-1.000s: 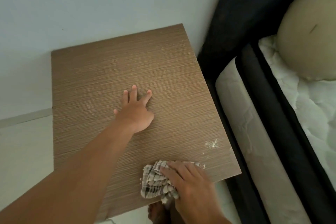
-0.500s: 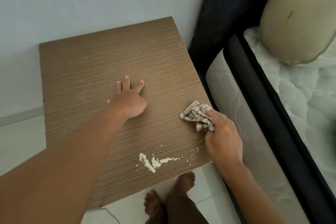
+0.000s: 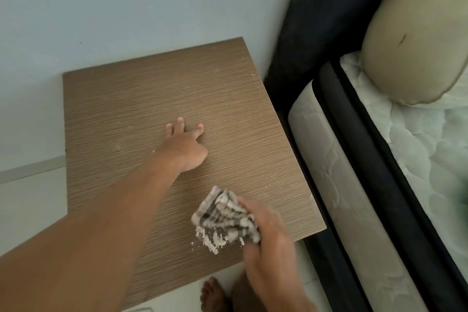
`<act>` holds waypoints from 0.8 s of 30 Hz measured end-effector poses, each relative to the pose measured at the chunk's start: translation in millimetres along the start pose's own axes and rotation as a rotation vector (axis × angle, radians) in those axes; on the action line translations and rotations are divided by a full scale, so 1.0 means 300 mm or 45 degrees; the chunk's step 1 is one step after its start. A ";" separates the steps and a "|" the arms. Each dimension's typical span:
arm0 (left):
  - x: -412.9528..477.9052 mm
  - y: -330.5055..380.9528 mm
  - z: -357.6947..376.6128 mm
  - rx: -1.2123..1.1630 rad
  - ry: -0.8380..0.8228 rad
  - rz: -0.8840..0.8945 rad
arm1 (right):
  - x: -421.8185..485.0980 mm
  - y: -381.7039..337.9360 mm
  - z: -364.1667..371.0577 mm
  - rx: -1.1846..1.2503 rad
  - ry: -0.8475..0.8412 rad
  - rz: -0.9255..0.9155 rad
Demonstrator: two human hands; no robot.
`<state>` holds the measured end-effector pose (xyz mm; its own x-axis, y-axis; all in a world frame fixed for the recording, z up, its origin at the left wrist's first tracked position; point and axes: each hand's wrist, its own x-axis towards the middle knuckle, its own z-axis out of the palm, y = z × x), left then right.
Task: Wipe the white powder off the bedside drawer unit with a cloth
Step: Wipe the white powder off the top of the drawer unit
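Our right hand (image 3: 268,240) grips the bunched checked cloth (image 3: 225,213), with the white powder (image 3: 211,239) heaped just under its near edge on the drawer unit (image 3: 152,99). Beyond the grip our left hand (image 3: 183,149) presses flat on the top; right of it lies the mattress (image 3: 329,159).

A dark-and-white checked cloth (image 3: 225,215) and white powder (image 3: 212,239) on a brown, finely streaked wood-grain drawer unit (image 3: 152,99); pale blue-grey wall (image 3: 126,7), black bed frame (image 3: 304,20), white quilted mattress (image 3: 417,159), beige pillow (image 3: 417,45).
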<state>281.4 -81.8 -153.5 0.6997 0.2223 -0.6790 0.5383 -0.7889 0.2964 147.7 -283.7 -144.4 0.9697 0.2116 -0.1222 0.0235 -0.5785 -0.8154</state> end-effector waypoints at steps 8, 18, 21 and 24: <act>0.035 0.049 -0.072 -0.008 -0.025 -0.029 | 0.567 -0.010 -0.279 -0.063 0.150 -0.054; 0.111 0.093 -0.138 -0.051 -0.050 -0.036 | 1.188 -0.012 -0.213 -0.487 -0.090 -0.238; 0.122 0.086 -0.129 -0.073 -0.048 -0.035 | 1.307 -0.038 -0.174 -0.615 -0.143 -0.318; 0.134 0.080 -0.121 -0.085 -0.048 -0.042 | 1.413 -0.043 -0.144 -0.686 -0.260 -0.378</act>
<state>339.4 -70.9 -149.3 0.6635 0.2251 -0.7135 0.5918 -0.7414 0.3164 569.0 -220.6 -161.2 0.8386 0.5382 -0.0840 0.4537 -0.7754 -0.4392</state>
